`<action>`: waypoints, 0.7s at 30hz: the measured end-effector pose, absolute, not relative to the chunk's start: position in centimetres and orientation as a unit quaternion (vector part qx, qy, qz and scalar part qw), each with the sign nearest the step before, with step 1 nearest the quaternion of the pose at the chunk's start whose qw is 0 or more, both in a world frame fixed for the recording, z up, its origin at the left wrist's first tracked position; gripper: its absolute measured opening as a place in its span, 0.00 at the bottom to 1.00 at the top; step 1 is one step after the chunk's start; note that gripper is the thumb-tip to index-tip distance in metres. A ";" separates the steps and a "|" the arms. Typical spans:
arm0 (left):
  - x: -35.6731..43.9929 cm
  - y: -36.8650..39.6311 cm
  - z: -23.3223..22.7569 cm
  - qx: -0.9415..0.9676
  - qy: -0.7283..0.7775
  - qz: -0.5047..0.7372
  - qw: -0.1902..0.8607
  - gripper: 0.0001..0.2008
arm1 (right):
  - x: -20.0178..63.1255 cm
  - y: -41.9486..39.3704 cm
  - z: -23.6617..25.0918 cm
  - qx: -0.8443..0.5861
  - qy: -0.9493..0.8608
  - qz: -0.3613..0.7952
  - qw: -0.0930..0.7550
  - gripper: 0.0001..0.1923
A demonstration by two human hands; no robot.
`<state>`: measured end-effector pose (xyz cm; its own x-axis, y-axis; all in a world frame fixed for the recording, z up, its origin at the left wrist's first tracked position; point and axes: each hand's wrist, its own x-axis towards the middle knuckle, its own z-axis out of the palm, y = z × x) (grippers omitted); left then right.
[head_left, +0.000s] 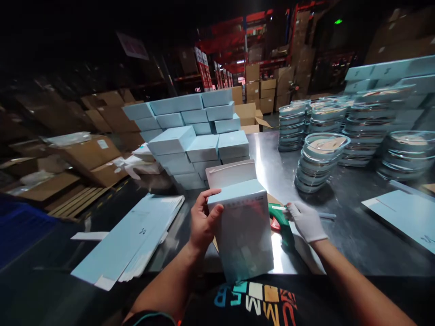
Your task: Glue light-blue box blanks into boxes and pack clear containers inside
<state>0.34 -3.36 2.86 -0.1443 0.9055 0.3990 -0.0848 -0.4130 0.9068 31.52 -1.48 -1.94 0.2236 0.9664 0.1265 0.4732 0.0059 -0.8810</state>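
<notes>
A light blue carton (243,226) stands upright near the table's front edge, its top flap (233,174) raised at the back. My bare left hand (205,217) grips the carton's upper left side, thumb on the near face and fingers behind. Just right of the carton is a green tape dispenser (283,224) with a red part, partly hidden behind the carton. My right hand (307,222), in a white glove, has its fingertips pinched together at the dispenser's upper right edge. Whatever lies between those fingertips is too small to make out.
Stacked blue cartons (200,147) stand behind the held one. Flat folded cartons (131,240) lie at left, another flat sheet (406,217) at right. Piles of clear round containers (319,163) fill the right back of the metal table (267,154). Brown boxes (91,158) sit beyond.
</notes>
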 end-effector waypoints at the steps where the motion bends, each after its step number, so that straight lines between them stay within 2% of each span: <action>1: 0.5 -3.4 2.9 0.537 0.382 0.646 0.385 0.36 | 30.8 -1.9 -0.8 -0.604 -0.550 0.315 0.483 0.32; 3: 1.0 -3.6 3.0 0.558 0.375 0.635 0.380 0.36 | 28.6 -2.7 1.8 -0.484 -0.527 0.406 0.569 0.38; 4: 1.3 -3.6 3.0 0.573 0.372 0.630 0.367 0.35 | 27.4 -3.0 3.0 -0.439 -0.524 0.437 0.585 0.40; 7: 2.0 -3.6 2.6 0.622 0.363 0.621 0.309 0.34 | 24.7 -3.2 5.6 -0.416 -0.550 0.455 0.564 0.34; 10: 2.3 -3.2 1.6 0.638 0.342 0.639 0.260 0.31 | 24.6 -3.0 5.8 -0.435 -0.581 0.432 0.535 0.29; 14: 1.7 -2.4 0.9 0.627 0.280 0.682 0.251 0.29 | 26.7 -3.3 4.1 -0.383 -0.660 0.390 0.515 0.38; 16: 1.1 -2.1 1.3 0.665 0.247 0.657 0.254 0.28 | 27.4 -4.1 3.0 -0.359 -0.699 0.346 0.512 0.31; 19: 0.3 -1.9 2.2 0.763 0.189 0.574 0.231 0.20 | 27.4 -5.7 2.1 -0.333 -0.729 0.306 0.513 0.14; 21: 0.0 -1.7 2.5 0.792 0.151 0.555 0.206 0.15 | 27.2 -6.4 2.1 -0.317 -0.739 0.288 0.521 0.11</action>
<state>0.02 -1.70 2.47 0.3382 0.4683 0.8163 0.0102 -0.8692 0.4944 27.16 -6.39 2.08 -0.2570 0.7679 0.5867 0.1674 0.6333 -0.7556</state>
